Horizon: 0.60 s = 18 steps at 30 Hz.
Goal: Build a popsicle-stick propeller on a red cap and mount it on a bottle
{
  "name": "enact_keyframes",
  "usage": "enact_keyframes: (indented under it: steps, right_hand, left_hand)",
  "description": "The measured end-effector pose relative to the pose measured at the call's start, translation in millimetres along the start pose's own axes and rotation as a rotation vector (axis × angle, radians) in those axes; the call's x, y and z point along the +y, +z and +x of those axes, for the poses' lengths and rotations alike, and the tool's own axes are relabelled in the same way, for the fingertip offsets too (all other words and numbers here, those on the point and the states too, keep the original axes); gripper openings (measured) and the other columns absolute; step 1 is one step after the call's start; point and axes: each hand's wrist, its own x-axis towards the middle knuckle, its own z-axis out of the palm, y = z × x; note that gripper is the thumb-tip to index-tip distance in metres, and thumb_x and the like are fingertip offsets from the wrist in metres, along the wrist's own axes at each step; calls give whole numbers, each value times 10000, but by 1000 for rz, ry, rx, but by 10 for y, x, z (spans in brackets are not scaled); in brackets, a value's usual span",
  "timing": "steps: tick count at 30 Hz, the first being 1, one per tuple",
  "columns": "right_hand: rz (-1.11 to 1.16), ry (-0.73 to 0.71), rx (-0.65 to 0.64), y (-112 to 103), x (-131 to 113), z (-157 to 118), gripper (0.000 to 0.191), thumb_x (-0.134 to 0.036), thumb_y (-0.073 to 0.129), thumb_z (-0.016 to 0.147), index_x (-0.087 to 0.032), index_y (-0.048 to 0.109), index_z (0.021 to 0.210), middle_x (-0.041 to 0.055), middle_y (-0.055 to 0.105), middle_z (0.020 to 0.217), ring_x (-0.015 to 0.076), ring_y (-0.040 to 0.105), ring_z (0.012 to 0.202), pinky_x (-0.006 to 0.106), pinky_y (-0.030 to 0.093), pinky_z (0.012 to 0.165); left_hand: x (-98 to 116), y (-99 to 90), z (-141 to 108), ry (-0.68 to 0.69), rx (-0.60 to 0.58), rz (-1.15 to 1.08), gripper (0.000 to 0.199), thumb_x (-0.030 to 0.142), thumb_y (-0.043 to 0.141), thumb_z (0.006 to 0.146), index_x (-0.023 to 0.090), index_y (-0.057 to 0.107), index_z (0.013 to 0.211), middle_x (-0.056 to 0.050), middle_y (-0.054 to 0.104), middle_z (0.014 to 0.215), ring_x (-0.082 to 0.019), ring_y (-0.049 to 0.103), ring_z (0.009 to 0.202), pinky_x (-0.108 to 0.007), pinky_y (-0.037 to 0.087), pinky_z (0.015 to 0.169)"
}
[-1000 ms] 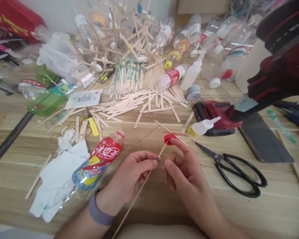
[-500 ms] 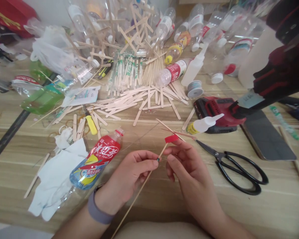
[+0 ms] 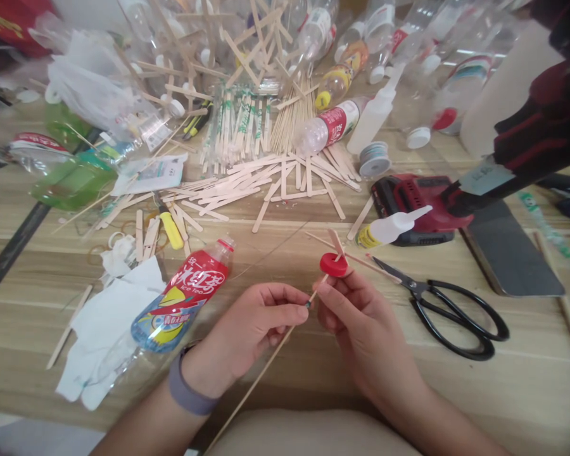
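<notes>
Between the thumb and fingers of my left hand a long thin bamboo skewer is pinched, with a small dark band on it at the fingertips. Its lower end slants toward my lap. At its upper end sits a red bottle cap, with a flat pale wooden piece standing up from it. My right hand is closed, thumb and fingers pinching the skewer just below the cap. Black-handled scissors lie to the right. An iced-tea bottle lies left of my left hand.
Loose wooden sticks and wrapped sticks spread across the table's middle. A glue bottle, a red-black power tool and a dark phone lie at the right. Plastic bottles crowd the back. White paper lies left.
The red cap has tilted, now showing its round face with the wooden piece standing from it. My right hand has shifted its fingers onto the skewer below the cap; my left hand keeps its pinch.
</notes>
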Motion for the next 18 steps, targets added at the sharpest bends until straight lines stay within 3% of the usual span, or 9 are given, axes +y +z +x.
enact_keyframes:
  steps: [14,18]
  right_hand:
    - [-6,-2,-4,12,-19,-16,250,-369,731,755,-226,581,895,-37,487,730,79,325,520,212,310,449]
    - [-3,1,-11,12,-20,-14,234,-374,729,760,-226,580,863,-40,489,742,75,323,519,210,307,450]
  left_hand:
    - [-7,8,6,4,-13,-59,385,240,852,551,154,674,881,37,576,685,-48,432,551,-186,277,495]
    - [3,21,-9,32,-9,-48,321,225,838,562,160,644,810,52,552,657,-44,419,540,-181,257,479]
